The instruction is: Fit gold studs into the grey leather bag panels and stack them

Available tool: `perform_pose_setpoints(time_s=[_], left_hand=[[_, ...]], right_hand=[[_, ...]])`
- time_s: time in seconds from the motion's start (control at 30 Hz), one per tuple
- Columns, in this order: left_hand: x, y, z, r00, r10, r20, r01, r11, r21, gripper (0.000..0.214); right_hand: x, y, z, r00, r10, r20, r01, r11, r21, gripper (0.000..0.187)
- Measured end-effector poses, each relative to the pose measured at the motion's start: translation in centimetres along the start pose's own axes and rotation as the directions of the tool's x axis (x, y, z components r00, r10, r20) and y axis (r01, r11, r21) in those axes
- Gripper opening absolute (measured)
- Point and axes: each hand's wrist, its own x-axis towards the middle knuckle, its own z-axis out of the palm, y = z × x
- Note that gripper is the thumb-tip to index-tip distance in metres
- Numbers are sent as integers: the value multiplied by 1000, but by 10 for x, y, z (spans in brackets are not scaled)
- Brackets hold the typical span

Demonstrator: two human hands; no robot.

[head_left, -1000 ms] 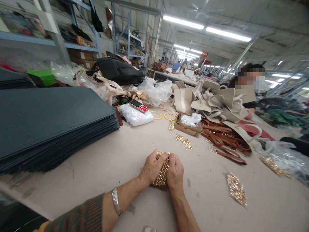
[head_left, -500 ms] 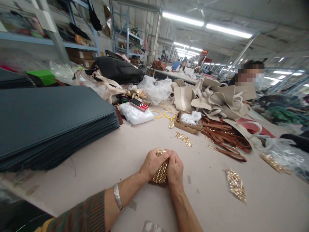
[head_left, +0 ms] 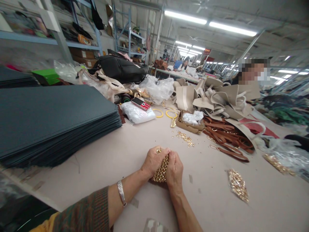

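Observation:
My left hand (head_left: 152,162) and my right hand (head_left: 174,169) are pressed together on the beige table (head_left: 101,167), both closed round a bundle of gold metal fittings (head_left: 161,169) that shows between them. A silver bracelet (head_left: 121,193) sits on my left wrist. A small scatter of loose gold fittings (head_left: 184,138) lies just beyond my hands. To the right lies a clear packet of gold fittings (head_left: 238,185).
A thick stack of dark grey sheets (head_left: 53,119) fills the left. Behind are a red phone (head_left: 140,103) on a white bag, yellow rings (head_left: 158,113), a cardboard tray (head_left: 189,123), brown straps (head_left: 227,138) and beige bag pieces (head_left: 217,100). A co-worker (head_left: 253,72) sits far right.
My hands have stayed on the bundle, squeezing closer so less of the gold shows. The view has shifted slightly.

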Motion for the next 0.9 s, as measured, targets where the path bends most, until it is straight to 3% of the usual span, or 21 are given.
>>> perform_pose_setpoints(time_s=[0.17, 0.37, 0.57, 0.9], left_hand=[[3, -4, 0, 999, -7, 47, 8, 1000, -21, 37], [3, -5, -1, 997, -14, 72, 16, 999, -29, 39], [0, -1, 0, 997, -25, 79, 29, 998, -50, 40], [2, -2, 0, 997, -42, 61, 49, 993, -106, 40]], right_hand=[[1, 5, -1, 1000, -19, -18, 19, 1000, -24, 46], [2, 0, -4, 998, 53, 23, -54, 998, 35, 41], [2, -1, -5, 1000, 24, -8, -24, 1000, -19, 46], [6, 3, -2, 991, 133, 3, -133, 991, 7, 50]])
